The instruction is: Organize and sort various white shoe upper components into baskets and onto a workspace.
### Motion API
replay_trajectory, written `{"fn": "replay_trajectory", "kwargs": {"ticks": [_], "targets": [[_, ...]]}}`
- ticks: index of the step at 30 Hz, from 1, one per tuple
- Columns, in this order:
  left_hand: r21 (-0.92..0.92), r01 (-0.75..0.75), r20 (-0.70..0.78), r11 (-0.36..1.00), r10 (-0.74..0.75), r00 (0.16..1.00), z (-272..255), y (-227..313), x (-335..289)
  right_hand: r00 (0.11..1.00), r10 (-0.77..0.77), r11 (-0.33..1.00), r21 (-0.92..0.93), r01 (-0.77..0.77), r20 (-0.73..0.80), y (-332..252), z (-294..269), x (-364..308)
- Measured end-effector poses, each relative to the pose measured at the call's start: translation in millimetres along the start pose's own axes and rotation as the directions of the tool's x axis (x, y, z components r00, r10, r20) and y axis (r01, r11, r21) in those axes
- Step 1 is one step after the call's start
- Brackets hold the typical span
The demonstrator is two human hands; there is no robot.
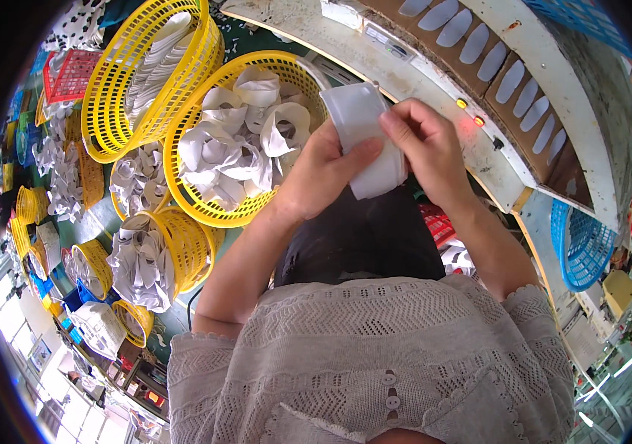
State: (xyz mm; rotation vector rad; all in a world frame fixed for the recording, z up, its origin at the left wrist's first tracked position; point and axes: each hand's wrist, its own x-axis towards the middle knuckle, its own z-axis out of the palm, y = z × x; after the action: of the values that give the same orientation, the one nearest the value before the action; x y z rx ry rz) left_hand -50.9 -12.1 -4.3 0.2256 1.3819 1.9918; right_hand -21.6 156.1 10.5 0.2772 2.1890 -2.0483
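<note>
Over my lap I hold a white, slightly see-through, curved flat piece [358, 107]; whether it is one piece or a thin stack I cannot tell. My left hand [317, 172] grips its left side, thumb laid across the front. On its right edge, my right hand [430, 144] pinches it between thumb and bent fingers. Just left of my left hand, a round yellow basket [175, 166] holds many curled white cut pieces [216, 148]. To the right of my hands, a row of pale oval pieces [510, 81] lies on the brown belt [482, 100] of a machine.
The machine's worn white housing [434, 78], with lit buttons [479, 120], borders the right. A tilted yellow basket [97, 111] holds stacked white pieces at upper left. More filled yellow baskets [190, 248] stand at left. A blue basket [582, 248] sits at right, a red one [438, 224] beside my leg.
</note>
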Motion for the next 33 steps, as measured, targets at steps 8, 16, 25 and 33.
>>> {"fn": "replay_trajectory", "kwargs": {"ticks": [8,16,25,33], "targets": [[-0.047,0.104,0.070,0.994,-0.100,0.992,-3.7,10.3,-8.3,0.985,-0.138,0.990,-0.034,0.135,-0.104,5.3,1.7,5.6],[0.272,0.083,-0.002,0.959,-0.086,0.996,-12.5,2.2,-5.8,0.983,0.156,0.981,0.099,-0.166,0.099,-7.9,-16.6,16.3],[0.504,-0.025,0.083,0.863,-0.019,0.996,-12.7,0.6,5.8,0.914,0.355,0.789,0.462,-0.405,0.196,13.7,-19.5,40.0],[-0.429,0.128,0.033,0.894,-0.126,0.991,-17.8,7.2,20.8,0.999,0.040,0.999,-0.012,-0.040,-0.009,2.5,-12.5,23.0]]}}
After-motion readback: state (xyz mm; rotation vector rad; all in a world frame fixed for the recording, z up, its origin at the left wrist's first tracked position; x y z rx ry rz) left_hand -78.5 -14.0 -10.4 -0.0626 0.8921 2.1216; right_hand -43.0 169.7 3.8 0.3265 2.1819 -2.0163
